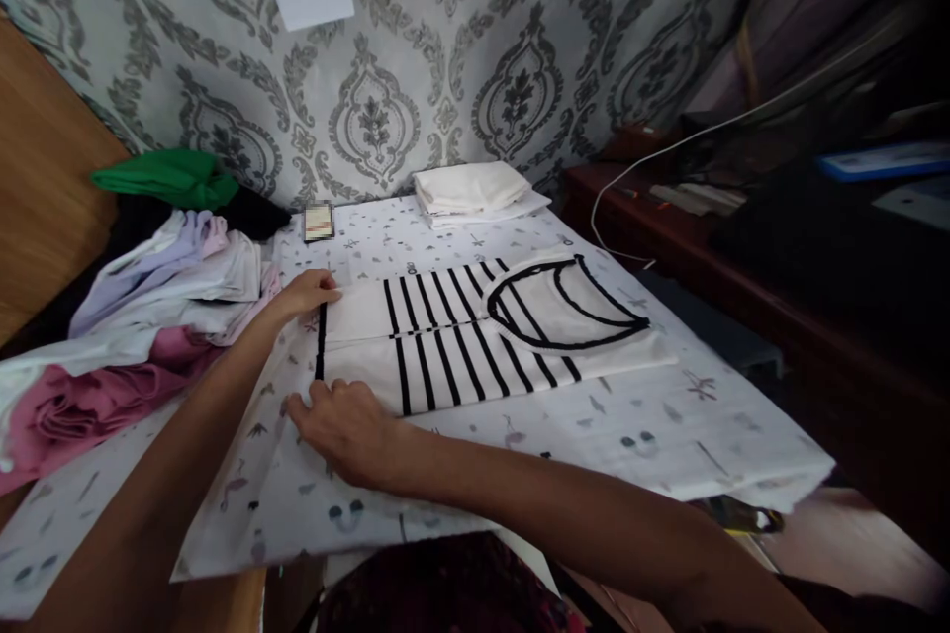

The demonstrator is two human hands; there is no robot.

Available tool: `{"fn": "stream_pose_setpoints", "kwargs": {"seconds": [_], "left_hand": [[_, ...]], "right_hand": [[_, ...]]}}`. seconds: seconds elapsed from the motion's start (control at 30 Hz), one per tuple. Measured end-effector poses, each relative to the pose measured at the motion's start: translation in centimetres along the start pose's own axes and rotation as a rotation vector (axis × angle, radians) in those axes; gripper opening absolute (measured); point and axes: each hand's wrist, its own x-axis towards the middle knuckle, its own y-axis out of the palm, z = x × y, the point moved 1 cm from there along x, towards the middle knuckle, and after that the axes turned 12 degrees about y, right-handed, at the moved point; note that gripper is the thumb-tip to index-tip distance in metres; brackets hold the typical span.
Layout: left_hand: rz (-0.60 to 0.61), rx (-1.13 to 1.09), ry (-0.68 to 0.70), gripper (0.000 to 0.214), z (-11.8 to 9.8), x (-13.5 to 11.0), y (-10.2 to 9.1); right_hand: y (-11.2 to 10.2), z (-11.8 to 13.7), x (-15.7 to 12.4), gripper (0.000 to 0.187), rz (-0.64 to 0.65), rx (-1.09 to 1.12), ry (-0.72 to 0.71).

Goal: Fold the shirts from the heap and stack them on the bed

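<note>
A white shirt with black stripes (452, 336) lies on the patterned cloth, its sides folded inward to meet along the middle. Its black-edged neckline (571, 307) points right, and the black-trimmed hem is at the left. My left hand (308, 292) pinches the hem's far corner between thumb and fingers. At the near corner of the hem, my right hand (345, 425) rests with curled fingers closed on the fabric's edge; its fingertips are partly hidden.
Folded white cloths (475, 186) are stacked at the back, with a small dark-edged box (319, 222) to their left. Rumpled clothes (170, 287) and a green garment (170, 178) fill the left side. A white cable (690, 134) hangs over the dark red furniture (616, 188) on the right.
</note>
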Motion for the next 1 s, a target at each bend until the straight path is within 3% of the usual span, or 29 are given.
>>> {"fn": "stream_pose_setpoints", "kwargs": {"seconds": [0.1, 0.23, 0.37, 0.47, 0.63, 0.83, 1.0], "left_hand": [[-0.026, -0.033, 0.003, 0.016, -1.0, -0.3, -0.5], [-0.083, -0.214, -0.061, 0.02, -3.5, -1.1, -1.4], [-0.106, -0.441, -0.072, 0.036, -7.3, -0.8, -1.9], [-0.125, -0.602, -0.041, 0.036, -10.1, 0.9, -1.5], [-0.079, -0.813, -0.047, 0.026, -13.8, 5.3, 2.3], [0.045, -0.833, -0.143, 0.022, -15.7, 8.1, 9.2], [0.074, -0.814, -0.111, 0.022, -15.5, 8.0, 10.1]], "right_hand": [[-0.4, -0.1, 0.5, 0.026, 0.052, 0.027, 0.012], [-1.8, -1.6, 0.0, 0.032, 0.044, 0.175, 0.16], [-3.6, -4.3, -3.1, 0.043, -0.182, 0.477, 0.286], [-4.0, -6.7, -6.5, 0.043, -0.368, 0.706, 0.336], [-2.9, -10.4, -12.1, 0.033, -0.572, 0.794, 0.49], [-1.5, -13.0, -15.6, 0.031, -0.488, 0.74, 0.773], [-1.9, -13.1, -15.7, 0.032, -0.462, 0.673, 0.77]]}}
